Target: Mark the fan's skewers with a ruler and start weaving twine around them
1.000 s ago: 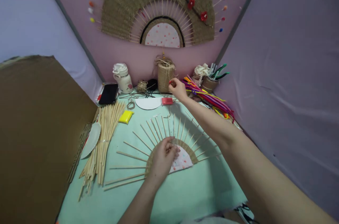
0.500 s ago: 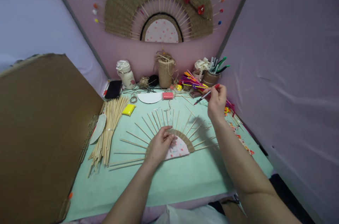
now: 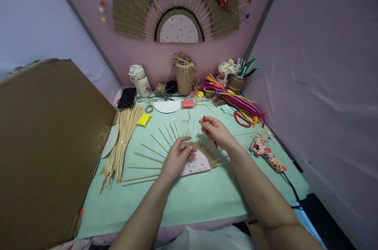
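A half-round fan of thin wooden sticks lies on the table. Its centre is a pink-dotted white half-disc with a brown twine band around it. My left hand rests on the left part of this centre, fingers loosely curved and apart. Above the fan's right side, my right hand is closed round a slim pen with a red end; most of the pen is hidden by the fingers. Sticks under my right hand are partly covered.
At left are a stick bundle, a yellow packet and a cardboard sheet. A twine roll and bottle stand behind. To the right lie pipe cleaners, red-handled scissors and a patterned glue gun.
My right hand has moved left and down with the pen, from beside the pipe cleaners to over the fan, uncovering the scissors and glue gun. My left hand stays on the fan.
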A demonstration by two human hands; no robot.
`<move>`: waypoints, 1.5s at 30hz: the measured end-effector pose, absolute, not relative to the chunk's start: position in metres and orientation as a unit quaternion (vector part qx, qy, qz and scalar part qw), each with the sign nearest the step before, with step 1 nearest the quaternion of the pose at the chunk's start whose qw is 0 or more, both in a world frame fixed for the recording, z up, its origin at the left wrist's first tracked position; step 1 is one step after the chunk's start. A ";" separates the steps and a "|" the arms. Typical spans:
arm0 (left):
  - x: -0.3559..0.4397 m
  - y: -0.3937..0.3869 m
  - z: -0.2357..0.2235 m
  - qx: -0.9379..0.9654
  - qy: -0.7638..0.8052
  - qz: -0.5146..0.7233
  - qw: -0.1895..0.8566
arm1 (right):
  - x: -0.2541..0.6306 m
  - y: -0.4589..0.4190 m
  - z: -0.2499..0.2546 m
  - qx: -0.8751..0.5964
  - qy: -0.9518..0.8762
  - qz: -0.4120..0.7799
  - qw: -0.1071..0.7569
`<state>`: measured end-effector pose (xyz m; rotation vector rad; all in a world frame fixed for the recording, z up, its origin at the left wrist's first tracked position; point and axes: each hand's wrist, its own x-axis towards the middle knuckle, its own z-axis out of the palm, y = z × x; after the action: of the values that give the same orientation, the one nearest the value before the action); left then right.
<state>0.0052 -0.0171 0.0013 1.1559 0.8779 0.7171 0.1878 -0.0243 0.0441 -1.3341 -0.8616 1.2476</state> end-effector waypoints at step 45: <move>-0.010 0.019 0.043 0.608 0.464 0.421 0.488 | 0.163 -0.037 0.030 -0.525 -0.287 0.589 0.543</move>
<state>-0.0103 0.0191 0.0433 1.4788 1.1271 1.0232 0.1634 -0.0375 0.0303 -1.2473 -0.6813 1.3973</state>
